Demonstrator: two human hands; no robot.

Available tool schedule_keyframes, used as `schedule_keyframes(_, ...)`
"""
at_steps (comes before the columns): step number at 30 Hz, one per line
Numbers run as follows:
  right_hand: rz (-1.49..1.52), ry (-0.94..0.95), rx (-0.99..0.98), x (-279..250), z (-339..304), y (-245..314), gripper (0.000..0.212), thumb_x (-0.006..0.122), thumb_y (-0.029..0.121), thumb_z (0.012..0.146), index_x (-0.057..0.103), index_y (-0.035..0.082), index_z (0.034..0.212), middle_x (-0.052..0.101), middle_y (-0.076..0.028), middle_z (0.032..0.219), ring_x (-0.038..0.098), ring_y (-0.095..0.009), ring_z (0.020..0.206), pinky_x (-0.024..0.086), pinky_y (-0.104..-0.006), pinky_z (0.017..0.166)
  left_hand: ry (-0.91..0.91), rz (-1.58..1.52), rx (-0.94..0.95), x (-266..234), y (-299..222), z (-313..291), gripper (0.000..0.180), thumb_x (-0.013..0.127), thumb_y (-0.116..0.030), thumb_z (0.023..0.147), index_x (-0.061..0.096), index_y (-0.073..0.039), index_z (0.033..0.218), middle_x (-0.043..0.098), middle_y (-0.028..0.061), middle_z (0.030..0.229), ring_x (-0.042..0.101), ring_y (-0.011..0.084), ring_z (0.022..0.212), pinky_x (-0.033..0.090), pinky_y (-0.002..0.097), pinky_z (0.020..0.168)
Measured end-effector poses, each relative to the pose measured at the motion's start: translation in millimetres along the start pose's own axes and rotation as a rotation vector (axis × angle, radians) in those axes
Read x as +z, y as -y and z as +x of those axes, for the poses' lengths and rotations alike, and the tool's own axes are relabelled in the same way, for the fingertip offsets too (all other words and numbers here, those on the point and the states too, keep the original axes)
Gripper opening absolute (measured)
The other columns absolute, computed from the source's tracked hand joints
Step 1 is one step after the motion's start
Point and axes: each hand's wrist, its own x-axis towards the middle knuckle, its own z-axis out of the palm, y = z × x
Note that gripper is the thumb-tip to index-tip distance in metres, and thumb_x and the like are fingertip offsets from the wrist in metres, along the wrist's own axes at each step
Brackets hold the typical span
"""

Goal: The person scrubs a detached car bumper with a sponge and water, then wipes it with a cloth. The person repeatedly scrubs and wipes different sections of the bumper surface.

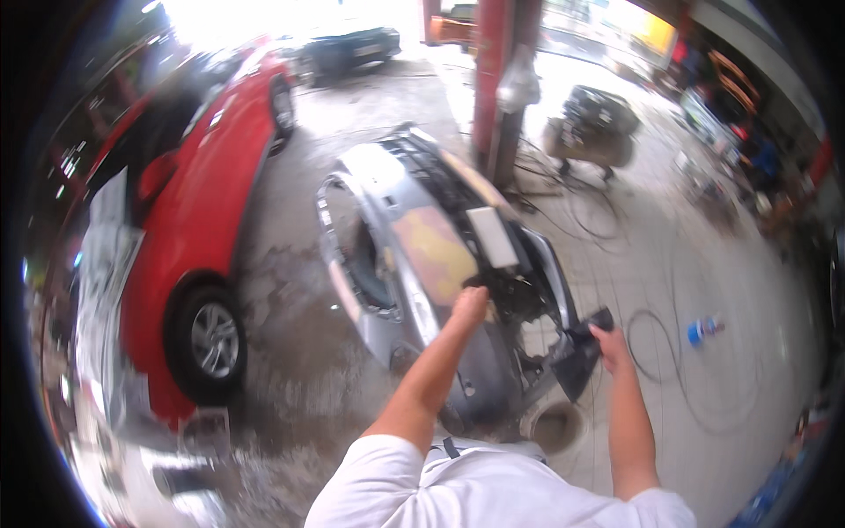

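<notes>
A silver-grey car bumper [436,246], patched with yellowish and pinkish filler, stretches away in front of me at a slant. My left hand [471,304] is closed at the dark inner edge near its middle; the fingertips are partly hidden. At the bumper's near right end, my right hand [609,345] grips a black plastic flap [576,361], thumb on top. Whether this flap is part of the bumper or a separate piece I cannot tell. A white rectangular piece [493,238] lies across the bumper's dark inner side, beyond my left hand.
A red car [207,167] stands along the left, with plastic sheeting [106,238] on its side. Ahead rises a red pillar [493,88], with a compressor-like tank [590,132] to its right. A hose [673,352] and a blue object [701,332] lie on the right floor.
</notes>
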Motion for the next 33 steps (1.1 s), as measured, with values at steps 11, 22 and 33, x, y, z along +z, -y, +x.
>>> schedule_keyframes(11,0.412,0.016,0.299,-258,-32,-114,0.04,0.063,0.032,0.101,0.068,0.003,0.128,0.074,-0.017,0.122,0.072,-0.038,0.11,0.056,-0.0532,0.102,-0.402,0.139,-0.037,46,1,-58,0.013,0.062,-0.007,0.087,0.074,-0.006,0.091,0.067,0.0144,0.106,0.066,0.0335,0.111,0.058,0.0458,0.093)
schedule_keyframes(22,0.541,0.108,0.202,-281,-40,-62,0.05,0.074,0.015,0.094,0.059,0.012,0.141,0.071,-0.002,0.098,0.067,-0.017,0.073,0.057,-0.0359,0.066,0.132,0.26,-0.206,11,21,6,0.016,0.076,-0.013,0.088,0.081,-0.013,0.103,0.076,0.0125,0.115,0.07,0.0343,0.116,0.059,0.0473,0.094)
schedule_keyframes(33,0.745,-0.036,0.154,-318,-91,-119,0.05,0.073,0.017,0.093,0.058,0.01,0.141,0.068,-0.003,0.1,0.069,-0.018,0.077,0.058,-0.0383,0.069,0.093,-0.086,0.107,-7,42,-3,0.008,0.077,-0.012,0.085,0.079,-0.012,0.093,0.073,0.0113,0.093,0.072,0.0316,0.094,0.057,0.0415,0.083)
